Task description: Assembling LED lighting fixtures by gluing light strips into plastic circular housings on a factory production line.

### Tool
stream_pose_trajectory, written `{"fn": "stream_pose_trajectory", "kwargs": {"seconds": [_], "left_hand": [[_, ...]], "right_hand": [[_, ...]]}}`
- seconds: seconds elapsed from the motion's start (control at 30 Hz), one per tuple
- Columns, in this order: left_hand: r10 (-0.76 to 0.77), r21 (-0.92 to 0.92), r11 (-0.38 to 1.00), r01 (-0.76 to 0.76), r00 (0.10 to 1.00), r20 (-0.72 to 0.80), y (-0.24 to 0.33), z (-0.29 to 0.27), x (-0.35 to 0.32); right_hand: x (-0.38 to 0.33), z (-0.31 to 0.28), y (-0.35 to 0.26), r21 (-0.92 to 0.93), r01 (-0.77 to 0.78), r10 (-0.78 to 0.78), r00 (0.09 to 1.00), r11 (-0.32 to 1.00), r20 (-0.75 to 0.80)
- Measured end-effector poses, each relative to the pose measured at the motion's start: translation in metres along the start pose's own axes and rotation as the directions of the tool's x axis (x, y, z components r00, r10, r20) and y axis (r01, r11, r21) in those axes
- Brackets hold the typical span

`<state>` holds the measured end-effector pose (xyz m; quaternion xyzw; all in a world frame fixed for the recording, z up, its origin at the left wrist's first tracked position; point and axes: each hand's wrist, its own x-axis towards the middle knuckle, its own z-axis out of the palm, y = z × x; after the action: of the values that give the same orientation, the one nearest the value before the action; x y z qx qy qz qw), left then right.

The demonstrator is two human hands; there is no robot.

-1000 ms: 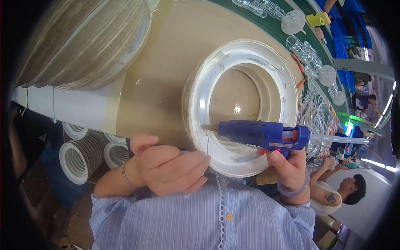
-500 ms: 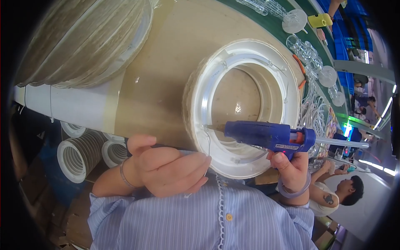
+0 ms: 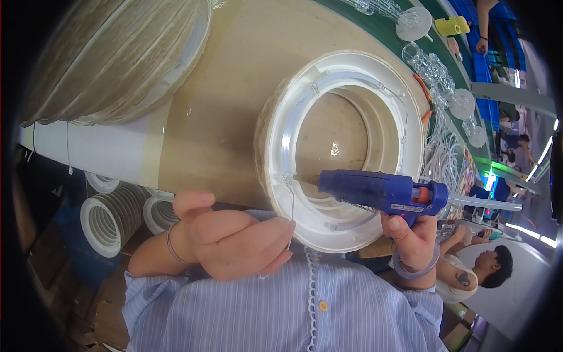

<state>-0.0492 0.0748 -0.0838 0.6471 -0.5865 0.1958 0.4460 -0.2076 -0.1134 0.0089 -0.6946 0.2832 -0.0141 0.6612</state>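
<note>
While the right hand (image 3: 413, 237) wraps its grip around the blue glue gun (image 3: 381, 192), nozzle at the white ring's (image 3: 343, 146) near-left rim, the left hand (image 3: 234, 240) pinches a thin wire (image 3: 291, 211) there. The ring overhangs the tan surface's (image 3: 229, 105) near edge; a big wound ring (image 3: 117, 53) crowds far left.

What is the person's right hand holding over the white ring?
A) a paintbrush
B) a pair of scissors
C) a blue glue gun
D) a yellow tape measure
C: the right hand grips the handle of a blue glue gun, whose nozzle points at the inner rim of the white ring, near a thin wire that the left hand holds there.
</note>
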Motion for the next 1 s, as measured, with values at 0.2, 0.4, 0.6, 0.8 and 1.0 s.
{"fn": "stream_pose_trajectory", "kwargs": {"seconds": [0.2, 0.4, 0.6, 0.8, 1.0], "left_hand": [[0.019, 0.032, 0.999, -0.021, 0.999, 0.048, -0.001, -0.003, 0.003], [0.038, 0.065, 0.997, -0.044, 0.996, 0.083, -0.001, -0.003, 0.006], [0.034, 0.103, 0.994, -0.046, 0.992, 0.122, 0.002, 0.001, 0.006], [0.000, 0.135, 0.990, -0.028, 0.978, 0.207, 0.004, 0.001, 0.010], [-0.014, 0.104, 0.995, -0.010, 0.973, 0.229, 0.006, -0.005, 0.011]], "right_hand": [[0.001, 0.000, -0.001, -0.042, 0.007, -0.007, 1.000, 0.999, -0.003], [0.001, 0.003, -0.002, -0.040, 0.029, -0.029, 1.000, 0.999, -0.003], [0.002, 0.001, -0.007, -0.142, 0.011, -0.008, 1.000, 0.990, 0.028], [0.000, -0.001, -0.007, -0.229, -0.028, 0.036, 0.999, 0.973, 0.031], [-0.013, -0.004, -0.008, 0.040, -0.054, 0.056, 0.997, 0.998, -0.053]]}}
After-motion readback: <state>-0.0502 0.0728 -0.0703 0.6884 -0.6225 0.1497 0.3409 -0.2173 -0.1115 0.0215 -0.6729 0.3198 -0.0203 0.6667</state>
